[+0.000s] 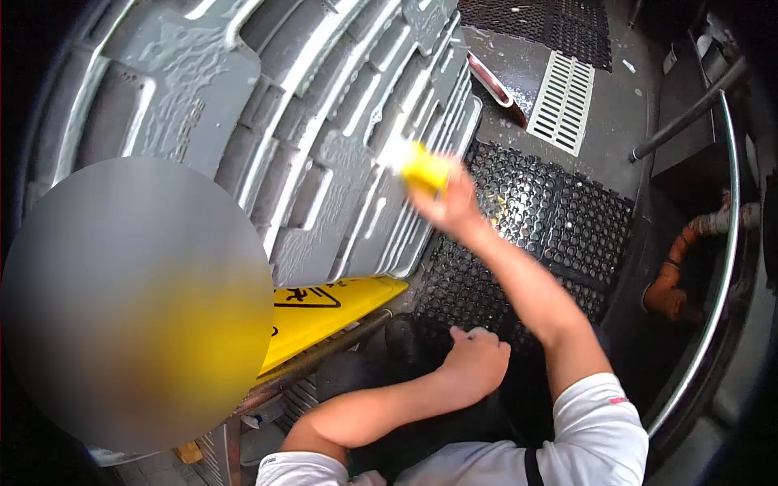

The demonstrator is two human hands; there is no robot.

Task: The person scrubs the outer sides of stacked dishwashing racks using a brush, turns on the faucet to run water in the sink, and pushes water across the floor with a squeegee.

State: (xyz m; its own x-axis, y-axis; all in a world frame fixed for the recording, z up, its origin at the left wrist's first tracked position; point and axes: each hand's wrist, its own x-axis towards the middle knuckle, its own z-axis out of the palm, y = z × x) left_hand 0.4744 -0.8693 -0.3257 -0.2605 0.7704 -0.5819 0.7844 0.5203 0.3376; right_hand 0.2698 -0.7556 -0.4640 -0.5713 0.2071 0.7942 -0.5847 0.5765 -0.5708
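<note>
My right hand (446, 194) is closed around a small yellow object (428, 168) with a bright white end, blurred by motion. It is held against or just in front of a large grey ribbed panel (312, 162), which stands tilted on the left; whether it touches the panel I cannot tell. My left hand (476, 366) is curled into a loose fist low in front of my body, apart from the panel, and nothing shows in it. A yellow sign (340, 312) with a black figure lies below the panel's lower edge.
Black perforated rubber matting (559, 215) covers the floor beyond my hands. A white slotted drain grate (561, 101) lies farther back, beside a red and white strip (490, 78). A curved metal rail (733, 202) and an orange pipe (674, 271) run along the right. A blurred disc hides the lower left.
</note>
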